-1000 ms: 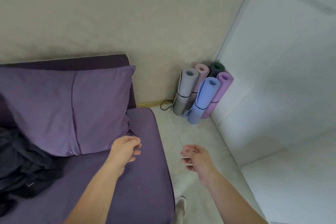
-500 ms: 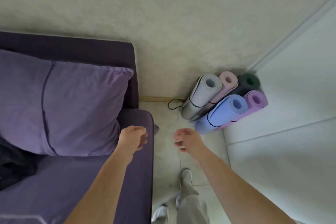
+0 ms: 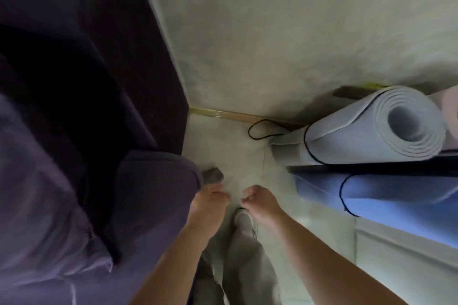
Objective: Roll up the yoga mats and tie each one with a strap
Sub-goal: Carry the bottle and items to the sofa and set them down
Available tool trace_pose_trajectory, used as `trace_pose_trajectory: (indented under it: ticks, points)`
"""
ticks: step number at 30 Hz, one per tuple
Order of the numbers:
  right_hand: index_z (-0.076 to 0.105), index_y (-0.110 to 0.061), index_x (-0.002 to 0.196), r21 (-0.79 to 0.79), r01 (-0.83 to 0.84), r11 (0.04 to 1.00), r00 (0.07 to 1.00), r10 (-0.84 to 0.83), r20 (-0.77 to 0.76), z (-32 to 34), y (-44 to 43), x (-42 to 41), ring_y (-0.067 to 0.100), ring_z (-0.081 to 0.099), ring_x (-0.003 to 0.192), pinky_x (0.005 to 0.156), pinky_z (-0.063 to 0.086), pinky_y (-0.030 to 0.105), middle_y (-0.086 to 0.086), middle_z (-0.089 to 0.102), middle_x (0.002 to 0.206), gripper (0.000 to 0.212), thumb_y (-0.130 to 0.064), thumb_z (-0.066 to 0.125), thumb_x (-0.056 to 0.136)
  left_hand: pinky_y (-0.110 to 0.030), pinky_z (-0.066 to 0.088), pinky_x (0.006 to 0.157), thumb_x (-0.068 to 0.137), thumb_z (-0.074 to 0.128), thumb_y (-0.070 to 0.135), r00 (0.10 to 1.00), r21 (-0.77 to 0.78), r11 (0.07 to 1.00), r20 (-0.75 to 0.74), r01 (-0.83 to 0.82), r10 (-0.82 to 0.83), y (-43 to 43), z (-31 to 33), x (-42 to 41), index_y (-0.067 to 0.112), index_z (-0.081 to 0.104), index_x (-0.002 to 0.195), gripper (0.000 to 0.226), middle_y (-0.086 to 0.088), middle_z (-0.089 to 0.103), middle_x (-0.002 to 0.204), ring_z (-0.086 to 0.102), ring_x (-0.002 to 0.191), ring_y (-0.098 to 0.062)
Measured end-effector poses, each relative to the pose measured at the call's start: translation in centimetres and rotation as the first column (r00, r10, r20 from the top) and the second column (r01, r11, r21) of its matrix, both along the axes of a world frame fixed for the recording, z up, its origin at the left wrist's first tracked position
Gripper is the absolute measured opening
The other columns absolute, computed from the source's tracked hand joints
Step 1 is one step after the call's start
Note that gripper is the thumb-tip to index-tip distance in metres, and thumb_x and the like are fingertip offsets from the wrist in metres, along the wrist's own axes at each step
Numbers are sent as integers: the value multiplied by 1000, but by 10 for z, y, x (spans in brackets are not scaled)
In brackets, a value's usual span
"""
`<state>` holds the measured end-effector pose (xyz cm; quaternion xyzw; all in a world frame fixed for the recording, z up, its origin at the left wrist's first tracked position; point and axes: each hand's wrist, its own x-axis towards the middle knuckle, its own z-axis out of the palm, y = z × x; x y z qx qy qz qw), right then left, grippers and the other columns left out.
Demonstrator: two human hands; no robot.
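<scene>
A rolled grey yoga mat (image 3: 371, 131) leans against the wall at the right, a thin black strap around it. Below it lies a rolled blue mat (image 3: 386, 193), also with a dark strap around it. A slice of a pink mat (image 3: 452, 111) shows at the right edge. A loose black strap loop (image 3: 262, 129) lies on the floor by the baseboard. My left hand (image 3: 210, 199) and my right hand (image 3: 260, 199) hang side by side over the floor, fingers loosely curled, holding nothing, left of the mats.
A purple sofa (image 3: 153, 181) with a purple pillow (image 3: 37, 193) fills the left side; its dark backrest rises to the wall. My legs and a white shoe (image 3: 244, 220) stand on the pale tiled floor (image 3: 235, 151) between sofa and mats. The frame is blurred.
The view has swung down and closer to the corner, so the mats loom large at the right. Both hands have come closer together and stay empty.
</scene>
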<state>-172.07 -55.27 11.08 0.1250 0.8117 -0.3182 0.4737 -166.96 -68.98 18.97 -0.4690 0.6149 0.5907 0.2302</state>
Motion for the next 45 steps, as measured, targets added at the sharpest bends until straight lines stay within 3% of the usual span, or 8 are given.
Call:
trace_pose_trajectory:
  ticks: [4,10,13,15,20,26,35,45]
  points:
    - [45,-22,139,141,-518,843,845,531,-66,-155,-13,-19,22,57,117,89,48,30,2,57,130,50,-22,61,91,-27,45,82,94,57,11,998,-92,994,11,66,-66,16,-139,-15,13,55,124,30,5,56,110,55,98,-13]
    - [17,-25,157,273,-862,428,338,885,-320,-332,-65,-42,30,16,148,115,24,45,1,13,165,61,-33,42,102,-35,51,93,86,67,7,943,-179,926,-24,-332,333,41,-253,-31,23,53,116,37,1,62,116,62,102,-15]
    - [45,-20,144,319,-895,312,184,909,-373,-364,-78,-33,35,44,131,106,32,48,10,46,145,55,-43,45,94,-37,52,97,85,66,9,951,-143,942,9,-303,308,49,-258,-30,29,51,122,44,2,61,123,63,107,-13]
    - [68,-13,110,337,-861,382,236,885,-401,-355,-75,-28,36,61,96,81,46,42,15,63,106,47,-41,43,83,-29,51,92,89,65,12,953,-99,951,51,-293,299,51,-252,-31,33,49,126,45,9,59,121,60,104,-7]
    - [53,-12,121,336,-676,656,620,753,-221,-286,-28,-49,31,50,110,86,44,39,11,48,120,46,-37,65,84,-16,43,86,95,61,11,953,-40,955,63,-294,296,41,-205,-34,30,47,130,41,14,55,118,54,98,-2]
    - [52,-18,92,140,-257,956,941,281,-191,-133,6,-61,18,65,72,53,44,27,-1,65,83,50,-42,81,59,3,37,57,96,57,8,985,-101,981,-61,-167,161,31,-92,-36,16,47,139,44,23,47,91,54,70,16]
    - [61,-17,94,-82,54,995,969,-73,-237,171,-7,19,17,65,62,48,51,27,2,70,76,61,-44,84,43,-41,49,81,75,61,20,964,-179,968,-234,-173,129,-2,148,35,-12,56,116,52,-28,61,111,61,104,-38]
    - [59,-22,93,-278,-49,959,919,-65,-388,429,-11,185,15,67,76,53,47,28,0,70,89,58,-41,92,50,-56,48,102,89,66,13,813,-88,875,-424,-476,399,-17,360,219,15,50,134,48,-4,56,132,58,120,-31]
